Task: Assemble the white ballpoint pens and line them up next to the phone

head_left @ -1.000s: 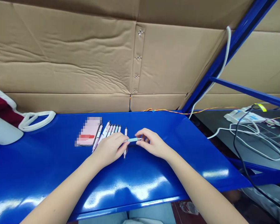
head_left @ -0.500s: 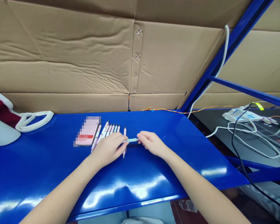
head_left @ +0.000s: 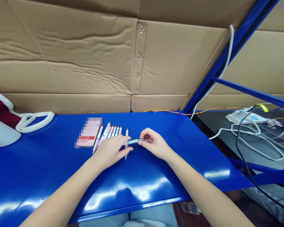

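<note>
Finding two bare hands together near the middle of the blue steel table, we see one pale blue pen lying crosswise between them, just above the tabletop. The left hand has its grip closed on the pen's left end, while the right hand pinches the slim metal tip between thumb and forefinger, its other fingers loosely curled. Under the left fingertips, one lone white pen lies pointing far to near, partly hidden by them. Just left of it, we count about six pens in a tight fanned row, their slender white barrels banded in pale colours. Beside that row lies one flat pink rectangular object, too blurred to name. At the table's far left sit one white rounded object and one dark red cloth bag with a white rope handle. Corrugated cardboard sheets line the far side, their seam held by four metal fasteners. To the right, beyond a blue steel upright, we find a white cable, a black cable, thin orange wires and a white device on a dark surface.
</note>
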`<state>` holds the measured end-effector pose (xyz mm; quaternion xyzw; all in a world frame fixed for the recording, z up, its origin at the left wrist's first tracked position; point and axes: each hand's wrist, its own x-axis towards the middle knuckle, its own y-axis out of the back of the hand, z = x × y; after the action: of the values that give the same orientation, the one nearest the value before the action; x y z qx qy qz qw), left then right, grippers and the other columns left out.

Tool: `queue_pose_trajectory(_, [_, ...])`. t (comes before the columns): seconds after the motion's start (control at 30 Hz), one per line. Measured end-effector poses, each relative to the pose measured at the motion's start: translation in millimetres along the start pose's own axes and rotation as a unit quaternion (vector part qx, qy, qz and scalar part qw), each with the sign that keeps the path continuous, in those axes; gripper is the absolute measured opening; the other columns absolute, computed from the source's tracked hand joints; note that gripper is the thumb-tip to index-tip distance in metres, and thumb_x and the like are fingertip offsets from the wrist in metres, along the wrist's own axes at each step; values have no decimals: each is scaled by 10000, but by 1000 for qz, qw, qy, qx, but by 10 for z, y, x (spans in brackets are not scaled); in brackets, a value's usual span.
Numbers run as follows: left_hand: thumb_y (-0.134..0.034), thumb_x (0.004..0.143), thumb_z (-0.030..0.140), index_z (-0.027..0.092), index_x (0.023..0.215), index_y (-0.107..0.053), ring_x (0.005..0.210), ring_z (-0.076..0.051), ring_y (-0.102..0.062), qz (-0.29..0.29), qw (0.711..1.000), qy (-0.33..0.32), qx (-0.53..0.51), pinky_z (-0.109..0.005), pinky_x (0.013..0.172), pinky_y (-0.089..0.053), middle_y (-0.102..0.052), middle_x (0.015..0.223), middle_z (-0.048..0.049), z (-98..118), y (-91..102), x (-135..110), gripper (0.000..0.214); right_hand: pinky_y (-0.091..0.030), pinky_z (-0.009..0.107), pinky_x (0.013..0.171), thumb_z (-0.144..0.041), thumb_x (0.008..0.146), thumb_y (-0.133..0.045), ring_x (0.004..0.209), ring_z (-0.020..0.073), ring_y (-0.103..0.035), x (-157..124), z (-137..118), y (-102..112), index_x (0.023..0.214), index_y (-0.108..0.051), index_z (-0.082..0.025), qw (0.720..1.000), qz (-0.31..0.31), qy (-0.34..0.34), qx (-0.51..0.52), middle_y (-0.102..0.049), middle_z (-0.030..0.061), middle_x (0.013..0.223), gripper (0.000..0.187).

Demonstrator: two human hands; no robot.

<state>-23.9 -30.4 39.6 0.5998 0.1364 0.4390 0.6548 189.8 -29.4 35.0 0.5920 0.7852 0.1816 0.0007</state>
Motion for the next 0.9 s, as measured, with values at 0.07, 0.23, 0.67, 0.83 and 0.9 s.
queue_pose_trajectory(0.07, [-477,890,376,219,1059,-581,783,-163,-639,1,1000,8,1,-240,649,-464,-678,940,-21,-6,-7,-1,253,-479,251,636,-251,709,-653,734,123,-555,-1,10,-7,906,-511,-204,1000,-4,-20,20,-530,-4,824,248])
queue_pose_trajectory(0.23, [-441,908,335,212,979,-596,753,-156,-628,4,1000,-9,3,-241,638,-462,-677,897,-20,-8,-7,-3,210,-465,257,555,-404,824,-521,591,117,-552,8,10,2,755,-540,-174,995,-19,-101,-14,-570,9,704,240])
queue_pose_trajectory(0.67, [-397,926,314,194,945,-627,759,-149,-584,14,999,-32,-26,-266,683,-470,-600,851,-41,12,2,-3,260,-477,255,535,-411,768,-594,536,121,-588,-9,-34,1,740,-544,-178,992,-21,-116,35,-611,4,621,240])
queue_pose_trajectory(0.83, [-398,923,301,202,1013,-595,793,-156,-596,10,999,-22,-35,-273,709,-477,-617,909,-47,-11,4,-3,238,-469,261,606,-315,735,-633,612,117,-562,-15,-40,19,774,-527,-190,999,-14,-48,13,-572,-14,666,168])
queue_pose_trajectory(0.9, [-391,923,297,212,975,-600,772,-152,-596,4,999,-25,-38,-272,693,-478,-615,891,-40,-9,21,0,232,-458,257,625,-289,735,-628,640,110,-539,-18,-44,31,759,-522,-192,1000,-12,-19,-5,-549,-14,711,146])
